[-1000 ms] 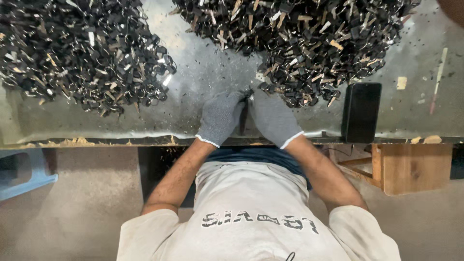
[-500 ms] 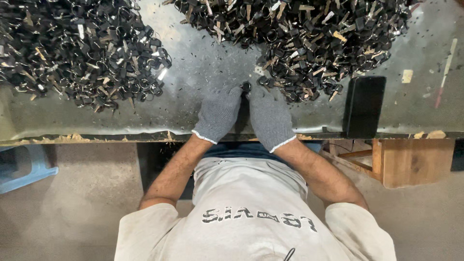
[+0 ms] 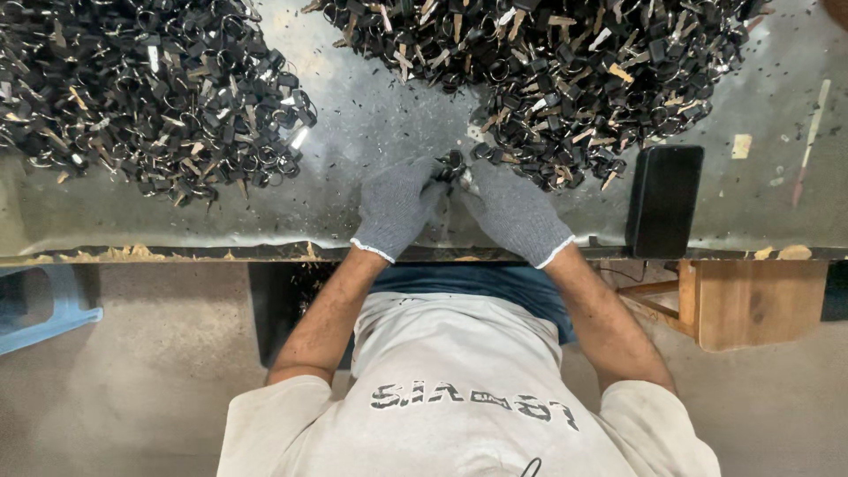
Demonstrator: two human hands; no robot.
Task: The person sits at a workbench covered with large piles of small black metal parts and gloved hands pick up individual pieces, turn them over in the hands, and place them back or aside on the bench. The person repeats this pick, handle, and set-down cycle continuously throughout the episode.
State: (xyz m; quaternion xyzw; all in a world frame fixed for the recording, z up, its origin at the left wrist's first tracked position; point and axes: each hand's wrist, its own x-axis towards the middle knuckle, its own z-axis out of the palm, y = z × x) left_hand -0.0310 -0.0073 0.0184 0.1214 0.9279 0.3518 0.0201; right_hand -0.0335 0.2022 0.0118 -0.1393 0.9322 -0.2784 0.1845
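Observation:
Both my hands wear grey knit gloves and meet at the near edge of a grey metal table [image 3: 371, 124]. My left hand [image 3: 396, 208] and my right hand [image 3: 517, 212] pinch a small black ring piece [image 3: 453, 166] between their fingertips. The piece sits just at the near edge of a big pile of black rings with tan tags [image 3: 548, 71] on the right. A second, similar pile [image 3: 141, 97] lies to the left, apart from my hands.
A black phone [image 3: 664, 201] lies flat on the table right of my right hand. Sawdust and small chips line the table's front edge. Below the table stand a blue stool [image 3: 49, 309] at left and a wooden stand [image 3: 751, 305] at right.
My hands, side by side before, have drawn their fingertips together on the small black piece near the right pile. The view has shifted slightly.

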